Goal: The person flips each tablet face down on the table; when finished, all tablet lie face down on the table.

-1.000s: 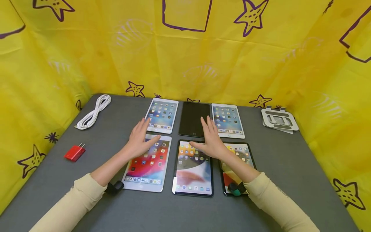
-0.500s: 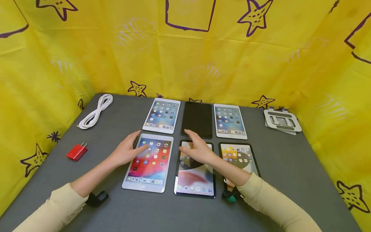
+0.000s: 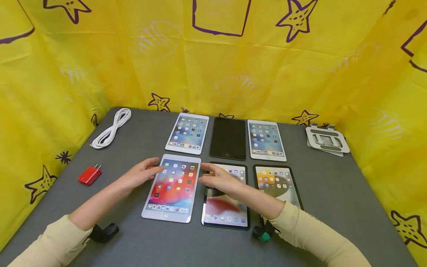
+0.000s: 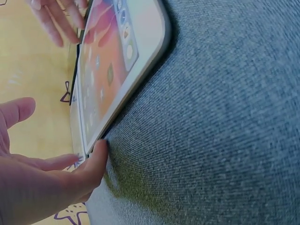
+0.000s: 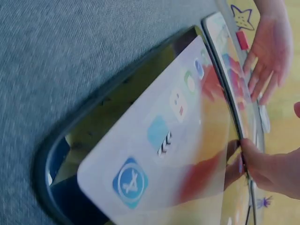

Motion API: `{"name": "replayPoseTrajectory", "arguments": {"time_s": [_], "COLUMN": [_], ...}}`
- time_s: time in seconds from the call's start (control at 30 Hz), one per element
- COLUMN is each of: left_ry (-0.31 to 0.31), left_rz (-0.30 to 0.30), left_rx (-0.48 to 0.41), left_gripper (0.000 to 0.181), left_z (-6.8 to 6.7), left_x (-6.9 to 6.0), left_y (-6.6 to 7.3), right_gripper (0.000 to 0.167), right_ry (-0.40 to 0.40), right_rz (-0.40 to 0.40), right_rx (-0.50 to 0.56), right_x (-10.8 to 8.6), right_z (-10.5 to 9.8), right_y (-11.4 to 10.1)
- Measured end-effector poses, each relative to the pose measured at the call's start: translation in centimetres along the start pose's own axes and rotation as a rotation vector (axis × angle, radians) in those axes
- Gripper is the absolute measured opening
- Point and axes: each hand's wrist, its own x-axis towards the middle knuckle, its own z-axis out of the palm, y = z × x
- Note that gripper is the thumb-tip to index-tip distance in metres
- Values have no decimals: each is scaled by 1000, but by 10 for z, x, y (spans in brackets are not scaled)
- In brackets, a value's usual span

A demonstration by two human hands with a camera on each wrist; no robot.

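Note:
A white-framed tablet [image 3: 171, 189] with a red and blue home screen lies flat at the front left. At its upper left edge is my left hand [image 3: 138, 174], whose fingertips touch the edge in the left wrist view; the thumb is raised apart from it. Across from it, my right hand [image 3: 220, 178] reaches over a black-framed tablet [image 3: 227, 211] and puts its fingertips at the white tablet's right edge. The right hand [image 5: 272, 168] hides part of that edge in the right wrist view. Neither hand is curled round anything.
Another black-framed tablet [image 3: 277, 181] lies under the right forearm. Behind stand in a row a white tablet [image 3: 187, 133], a dark-screened tablet [image 3: 228, 139] and a white tablet [image 3: 266, 140]. A white cable [image 3: 111, 129], red charger [image 3: 89, 175] and grey folding stand [image 3: 327, 139] lie outward.
Both hands have drawn back toward me and left from over the rear tablets. They now sit at either side of the front-left white tablet, which has not visibly moved.

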Motion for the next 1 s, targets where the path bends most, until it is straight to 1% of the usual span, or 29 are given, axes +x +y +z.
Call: {"name": "replayPoseTrajectory", "arguments": {"time_s": [0.13,0.2,0.27,0.37,0.5,0.77,0.9,1.0], "left_ry": [-93,-130,-154,-170,-172,-156,-138,-123], "left_rz": [-30,-37,-38,-40,-55,-109,-140,-146], "left_rx": [-157,-222,-270,-323,-383,-445,-456,-449], "left_gripper": [76,74,72,69,66,62,57,55], "left_z": [-7,-10,-12,-15,-17,-20,-20,-19], "left_x": [-2,-2,-1,1,2,3,5,7], "left_y": [-1,-3,-5,-8,-11,-9,-6,-4], "right_gripper": [66,66,65,65,65,65,65,65], "right_ry": [-51,-69,-82,-83,-75,-70,-84,-93], "right_rz": [66,92,103,113,114,125,143,155], "right_rx": [142,185,216,242,259,263,263,269], "right_x": [-1,-1,-1,0,0,0,-1,-1], "right_z": [5,7,8,8,8,8,7,7], "right_y": [-3,-4,-4,-3,-1,0,0,-1]}}
